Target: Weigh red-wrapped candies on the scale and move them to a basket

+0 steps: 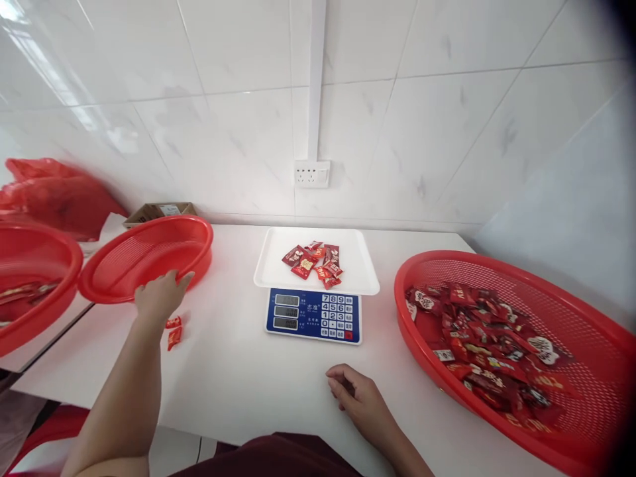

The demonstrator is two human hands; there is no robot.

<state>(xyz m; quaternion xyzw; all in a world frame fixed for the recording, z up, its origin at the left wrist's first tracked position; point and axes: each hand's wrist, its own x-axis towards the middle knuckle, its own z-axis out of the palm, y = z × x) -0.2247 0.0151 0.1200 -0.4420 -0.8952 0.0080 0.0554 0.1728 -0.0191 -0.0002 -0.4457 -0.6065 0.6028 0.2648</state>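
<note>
My left hand is closed over the near rim of a red plastic basket on the left side of the table. Two small red candy packets lie on the table just below that hand. My right hand rests near the front of the table, loosely curled with the thumb apart and nothing in it. Ahead of it stands a blue and white digital scale. Several red and dark red wrapped candies lie on the scale's white tray.
On the right, a large red basket holds many wrapped candies. Another red basket with packets sits at the far left. Behind are a red plastic bag and a cardboard box. A wall socket is above the scale.
</note>
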